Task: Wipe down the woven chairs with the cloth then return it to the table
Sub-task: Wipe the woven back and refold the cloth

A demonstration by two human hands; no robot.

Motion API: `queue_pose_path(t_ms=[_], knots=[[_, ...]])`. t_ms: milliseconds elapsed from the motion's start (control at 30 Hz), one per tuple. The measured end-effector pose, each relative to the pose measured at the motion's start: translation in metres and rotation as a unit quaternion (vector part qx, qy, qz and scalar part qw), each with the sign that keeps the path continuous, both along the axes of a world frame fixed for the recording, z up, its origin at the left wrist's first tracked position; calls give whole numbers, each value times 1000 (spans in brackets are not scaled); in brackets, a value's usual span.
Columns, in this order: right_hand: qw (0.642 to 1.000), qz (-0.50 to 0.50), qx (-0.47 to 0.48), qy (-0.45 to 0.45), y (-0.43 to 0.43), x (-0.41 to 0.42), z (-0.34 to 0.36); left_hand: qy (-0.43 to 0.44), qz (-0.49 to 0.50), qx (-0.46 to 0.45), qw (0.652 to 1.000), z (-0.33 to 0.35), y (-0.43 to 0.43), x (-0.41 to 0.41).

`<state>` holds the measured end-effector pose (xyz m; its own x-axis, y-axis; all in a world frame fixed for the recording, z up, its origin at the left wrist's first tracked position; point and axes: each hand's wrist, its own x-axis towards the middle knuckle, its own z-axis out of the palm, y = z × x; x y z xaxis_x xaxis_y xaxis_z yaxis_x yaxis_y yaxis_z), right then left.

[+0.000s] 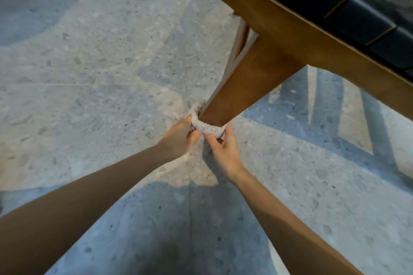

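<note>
Underfoot lies a grey, speckled terrazzo floor (100, 62), cut by thin tile joints (186, 69). Warm sunlight crosses its middle. Bluish barred shadows (326, 105) stripe the right side, and a curved darker patch (33, 6) fills the far left corner.

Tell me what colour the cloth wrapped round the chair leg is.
The cloth is pale grey-white and speckled, seen in the head view.

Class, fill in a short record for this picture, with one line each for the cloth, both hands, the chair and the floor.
cloth: pale, wrapped round the foot of the chair leg
left hand: grips the cloth's left end
right hand: grips the cloth's right end
chair: wooden frame, dark woven seat straps
floor: grey speckled stone
</note>
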<state>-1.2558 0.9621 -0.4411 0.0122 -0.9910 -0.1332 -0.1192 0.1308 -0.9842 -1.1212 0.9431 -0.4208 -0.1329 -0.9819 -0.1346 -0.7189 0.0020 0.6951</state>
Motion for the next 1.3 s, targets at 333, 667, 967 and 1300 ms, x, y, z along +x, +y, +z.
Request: queue_pose_path(t_ms=[333,667,967,1300], knots=[[998,0,56,-41,-3,3,5,-6,-1,24,1000,-6,-5,1],[987,-120,24,-100,15,11,47,176,65,-51,981,29,12,-19],[972,-206,-102,-49,35,-17,159,177,82,-243,950,137,20,-58],[978,-190,-86,-8,55,-28,206,230,149,-234,933,174,26,-59]])
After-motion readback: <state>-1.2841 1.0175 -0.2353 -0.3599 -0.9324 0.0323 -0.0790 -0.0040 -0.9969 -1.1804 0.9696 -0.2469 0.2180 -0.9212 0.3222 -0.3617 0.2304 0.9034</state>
